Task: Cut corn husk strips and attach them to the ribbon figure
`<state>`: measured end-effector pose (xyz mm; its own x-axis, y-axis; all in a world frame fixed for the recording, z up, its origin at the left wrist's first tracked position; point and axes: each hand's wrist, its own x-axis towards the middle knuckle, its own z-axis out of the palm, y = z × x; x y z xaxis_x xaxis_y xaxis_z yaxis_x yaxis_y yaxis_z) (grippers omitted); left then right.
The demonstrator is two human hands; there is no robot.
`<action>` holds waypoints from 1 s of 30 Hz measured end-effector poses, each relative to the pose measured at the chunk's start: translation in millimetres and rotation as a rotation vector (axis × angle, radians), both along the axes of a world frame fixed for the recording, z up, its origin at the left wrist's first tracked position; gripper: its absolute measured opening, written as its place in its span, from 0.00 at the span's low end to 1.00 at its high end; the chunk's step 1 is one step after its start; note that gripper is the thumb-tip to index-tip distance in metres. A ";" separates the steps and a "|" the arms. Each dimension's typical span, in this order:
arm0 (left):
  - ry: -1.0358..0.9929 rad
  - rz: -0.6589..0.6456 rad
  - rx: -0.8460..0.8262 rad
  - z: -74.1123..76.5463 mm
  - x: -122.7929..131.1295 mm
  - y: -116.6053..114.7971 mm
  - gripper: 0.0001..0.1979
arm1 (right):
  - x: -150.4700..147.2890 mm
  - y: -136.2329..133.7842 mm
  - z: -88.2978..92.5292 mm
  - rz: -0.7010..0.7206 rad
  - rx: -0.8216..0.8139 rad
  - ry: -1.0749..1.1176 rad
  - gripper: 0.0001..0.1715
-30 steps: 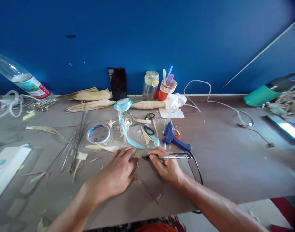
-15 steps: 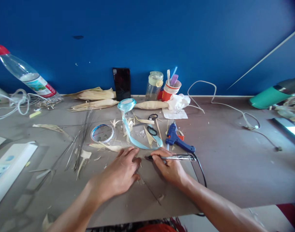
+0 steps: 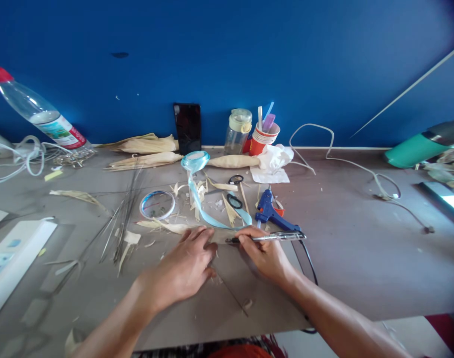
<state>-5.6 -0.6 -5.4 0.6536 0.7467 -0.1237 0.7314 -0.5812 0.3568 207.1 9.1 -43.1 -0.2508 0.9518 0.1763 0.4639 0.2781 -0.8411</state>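
Observation:
My right hand pinches a silver pen that lies nearly level, its dark tip pointing left toward a flat clear plastic sheet on the table. My left hand presses on that sheet, fingers curled down on its upper edge close to the pen tip. A light blue ribbon trails from its spool down to just above both hands. A blue glue gun lies right behind my right hand.
Thin wires, a tape ring, small scissors and dried husks litter the grey table. A phone, jar and red cup stand by the blue wall. A power strip lies left, a cable right.
The pen's rear end has lifted slightly and my right hand has edged up and right. My left hand stays pressed on the sheet. The view shifted a little.

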 end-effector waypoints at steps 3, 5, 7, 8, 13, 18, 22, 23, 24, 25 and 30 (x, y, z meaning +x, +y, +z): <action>0.005 -0.003 -0.003 0.8 0.7 0.0 0.14 | 1.5 0.8 -0.1 0.005 -0.015 -0.006 0.12; 0.009 -0.004 -0.007 1.5 0.9 0.0 0.13 | 1.6 0.7 -0.9 0.024 0.013 -0.020 0.11; 0.000 -0.002 -0.007 1.9 0.8 -0.1 0.12 | 1.3 0.5 -1.5 0.044 0.041 -0.035 0.11; -0.006 -0.001 -0.006 2.0 0.7 -0.2 0.12 | 1.2 0.4 -1.8 0.051 0.048 -0.040 0.11; -0.017 0.001 0.000 0.6 0.1 -0.6 0.12 | 1.4 0.8 -2.2 0.064 0.040 -0.042 0.10; 0.007 -0.002 0.005 0.4 0.4 -0.7 0.13 | 1.9 0.9 -2.0 0.081 0.052 -0.053 0.10; 0.029 -0.004 -0.003 1.4 0.7 -0.4 0.14 | 1.8 0.8 -1.8 0.073 0.039 -0.046 0.10; 0.035 -0.004 -0.007 1.7 0.8 -0.3 0.14 | 1.7 0.9 -2.0 0.070 0.033 -0.044 0.10; 0.041 -0.005 -0.011 2.1 1.0 -0.2 0.14 | 1.6 0.9 -2.3 0.069 0.030 -0.042 0.10; 0.045 -0.005 -0.013 2.6 1.2 -0.1 0.14 | 1.6 1.0 -2.6 0.068 0.029 -0.041 0.10; 0.057 -0.006 -0.031 5.5 2.9 0.5 0.14 | 1.2 1.4 -2.9 0.079 0.034 -0.043 0.10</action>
<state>-2.7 -0.1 0.1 0.6495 0.7378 -0.1836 0.7474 -0.5752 0.3325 208.3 10.5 -46.0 -0.3334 0.9224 0.1952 0.4749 0.3431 -0.8104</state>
